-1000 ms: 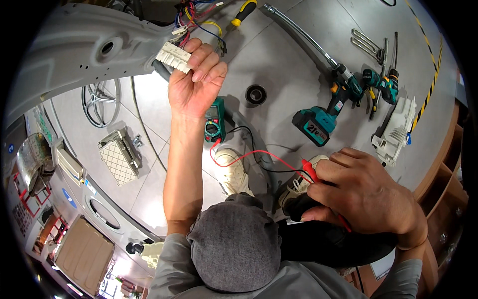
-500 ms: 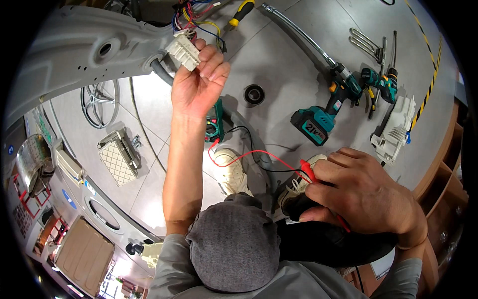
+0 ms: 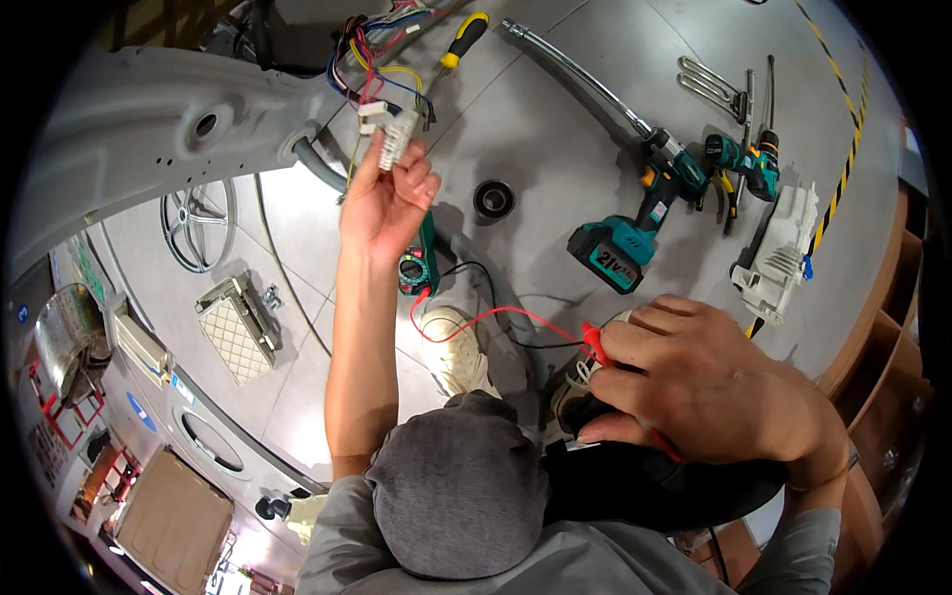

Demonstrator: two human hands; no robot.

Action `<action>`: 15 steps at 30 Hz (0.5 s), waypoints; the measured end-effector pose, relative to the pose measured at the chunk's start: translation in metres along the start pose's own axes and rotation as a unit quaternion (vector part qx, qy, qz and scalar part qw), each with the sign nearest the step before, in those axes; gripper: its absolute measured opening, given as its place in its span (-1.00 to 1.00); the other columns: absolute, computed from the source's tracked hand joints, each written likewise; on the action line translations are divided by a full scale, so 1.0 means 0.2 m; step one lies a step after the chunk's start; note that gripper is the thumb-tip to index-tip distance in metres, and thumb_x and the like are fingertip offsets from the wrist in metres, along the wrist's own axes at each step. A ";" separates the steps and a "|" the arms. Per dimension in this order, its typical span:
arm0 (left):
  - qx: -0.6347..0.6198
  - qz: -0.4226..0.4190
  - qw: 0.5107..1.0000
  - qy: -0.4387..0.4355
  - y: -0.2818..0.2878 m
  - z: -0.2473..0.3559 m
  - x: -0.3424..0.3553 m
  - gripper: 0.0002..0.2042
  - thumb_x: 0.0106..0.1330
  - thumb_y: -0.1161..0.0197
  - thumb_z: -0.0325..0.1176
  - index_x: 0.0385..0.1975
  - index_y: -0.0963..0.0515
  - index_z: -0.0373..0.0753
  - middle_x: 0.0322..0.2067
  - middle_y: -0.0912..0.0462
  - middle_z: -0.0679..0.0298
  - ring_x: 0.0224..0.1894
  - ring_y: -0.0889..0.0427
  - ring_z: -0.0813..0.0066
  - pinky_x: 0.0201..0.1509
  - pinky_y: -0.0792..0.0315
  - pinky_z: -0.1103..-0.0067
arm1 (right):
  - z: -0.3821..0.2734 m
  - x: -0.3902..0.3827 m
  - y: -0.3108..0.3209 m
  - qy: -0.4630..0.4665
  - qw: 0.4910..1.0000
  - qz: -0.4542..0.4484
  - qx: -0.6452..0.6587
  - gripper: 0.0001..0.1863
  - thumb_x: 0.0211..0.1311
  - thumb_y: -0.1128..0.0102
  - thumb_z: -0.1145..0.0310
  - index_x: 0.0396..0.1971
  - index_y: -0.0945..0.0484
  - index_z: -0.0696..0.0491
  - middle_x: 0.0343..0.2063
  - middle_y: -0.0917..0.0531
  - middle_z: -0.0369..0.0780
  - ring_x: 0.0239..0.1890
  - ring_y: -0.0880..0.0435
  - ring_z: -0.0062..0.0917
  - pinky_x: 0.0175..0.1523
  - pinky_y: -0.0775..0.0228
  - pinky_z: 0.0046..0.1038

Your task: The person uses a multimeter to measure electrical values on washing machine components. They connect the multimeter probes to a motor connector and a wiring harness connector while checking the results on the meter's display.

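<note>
My left hand [image 3: 389, 213] is raised, its fingers closed on a white plastic wiring connector [image 3: 399, 141]. A bundle of coloured wires [image 3: 359, 61] hangs just beyond the connector. My right hand [image 3: 709, 382] is closed around a red test probe [image 3: 594, 341] at the right, above my dark-trousered leg. Whether a black probe is also in that grip is hidden by the fingers. A red lead [image 3: 511, 308] and a black lead run from the right hand to a green multimeter [image 3: 419, 266], partly hidden behind my left wrist.
A grey metal panel [image 3: 213, 94] stands at upper left, with a black-and-yellow screwdriver [image 3: 464, 40] near the wires. To the right lie a cordless tool with a long socket bar [image 3: 654, 203], a smaller drill [image 3: 749, 164] and a white plastic housing [image 3: 778, 253]. A black ring [image 3: 494, 200] sits mid-floor.
The connector has turned in my left hand and shows a narrower side, with a small white piece now visible beside it. My right hand keeps its grip. The whole view has shifted slightly.
</note>
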State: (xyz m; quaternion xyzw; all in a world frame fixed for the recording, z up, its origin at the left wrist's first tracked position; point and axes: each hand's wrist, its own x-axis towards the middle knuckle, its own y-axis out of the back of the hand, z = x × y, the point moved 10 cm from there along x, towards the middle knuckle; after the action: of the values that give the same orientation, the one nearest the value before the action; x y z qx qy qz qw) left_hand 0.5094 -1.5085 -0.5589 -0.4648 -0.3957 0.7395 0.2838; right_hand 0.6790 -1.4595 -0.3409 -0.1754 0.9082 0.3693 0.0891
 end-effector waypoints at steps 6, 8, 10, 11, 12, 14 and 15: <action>0.300 0.161 0.940 0.016 0.15 0.01 -0.11 -0.55 0.38 -0.06 -0.15 0.14 -0.24 -0.29 -0.13 -0.55 0.09 -0.34 -0.52 0.46 -0.23 -0.38 0.58 | -0.02 -0.02 0.03 0.015 0.999 0.037 0.016 -0.67 0.00 -0.30 0.09 -0.61 -0.47 0.05 -0.46 -0.44 -0.26 -0.42 -0.50 -0.44 -0.27 -0.32 -0.46; 0.433 0.201 0.878 0.020 0.11 0.05 -0.19 -0.38 0.35 -0.09 -0.09 0.28 -0.10 -0.33 -0.02 -0.52 0.03 -0.24 -0.57 0.42 -0.13 -0.42 0.56 | -0.05 -0.04 0.05 0.032 0.997 0.062 0.024 -0.67 -0.01 -0.32 0.11 -0.60 -0.45 0.06 -0.46 -0.43 -0.26 -0.43 -0.48 -0.44 -0.27 -0.31 -0.45; 0.574 0.167 0.801 -0.005 -0.03 0.09 -0.24 -0.36 0.33 -0.13 -0.15 0.30 -0.07 -0.35 -0.07 -0.54 0.12 -0.16 -0.57 0.42 -0.08 -0.42 0.55 | -0.07 -0.06 0.08 0.054 0.994 0.095 0.020 -0.67 0.00 -0.32 0.12 -0.61 -0.44 0.06 -0.47 -0.42 -0.25 -0.42 -0.48 -0.43 -0.28 -0.31 -0.46; 0.578 0.118 0.807 -0.004 -0.14 0.09 -0.27 -0.40 0.33 -0.14 -0.17 0.26 -0.14 -0.35 -0.06 -0.54 0.14 -0.14 -0.55 0.44 -0.06 -0.40 0.57 | -0.07 -0.06 0.08 0.066 0.992 0.103 0.018 -0.67 0.03 -0.30 0.12 -0.61 -0.43 0.05 -0.47 -0.42 -0.25 -0.42 -0.48 -0.43 -0.28 -0.30 -0.46; 0.580 0.065 0.812 -0.003 -0.26 0.08 -0.30 -0.44 0.32 -0.14 -0.19 0.23 -0.21 -0.35 -0.06 -0.54 0.15 -0.13 -0.54 0.46 -0.05 -0.38 0.60 | -0.08 -0.06 0.09 0.075 0.991 0.110 0.012 -0.66 0.06 -0.27 0.11 -0.61 -0.43 0.05 -0.48 -0.41 -0.25 -0.42 -0.49 -0.43 -0.28 -0.30 -0.46; 0.566 -0.027 0.822 -0.060 -0.60 0.10 -0.37 -0.44 0.25 -0.21 -0.13 0.14 -0.31 -0.37 -0.04 -0.52 0.14 -0.09 -0.52 0.46 -0.03 -0.35 0.59 | -0.09 -0.07 0.09 0.078 0.992 0.094 0.007 -0.67 0.10 -0.22 0.10 -0.56 -0.47 0.07 -0.46 -0.45 -0.23 -0.40 -0.51 -0.41 -0.26 -0.32 -0.43; 0.584 -0.065 0.795 -0.148 -0.78 0.17 -0.42 -0.38 0.20 -0.25 -0.07 0.14 -0.31 -0.39 -0.02 -0.51 0.10 -0.05 -0.50 0.41 -0.02 -0.36 0.54 | -0.08 -0.07 0.08 0.075 0.995 0.070 0.010 -0.68 0.12 -0.19 0.10 -0.52 -0.51 0.08 -0.44 -0.48 -0.21 -0.39 -0.52 -0.39 -0.25 -0.34 -0.42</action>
State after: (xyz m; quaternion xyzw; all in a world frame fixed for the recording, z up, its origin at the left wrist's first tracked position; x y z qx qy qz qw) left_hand 0.5210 -1.5030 -0.3783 -0.0690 0.0452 0.8696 0.4868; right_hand 0.6862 -1.4573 -0.3147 -0.1379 0.9260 0.3513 -0.0036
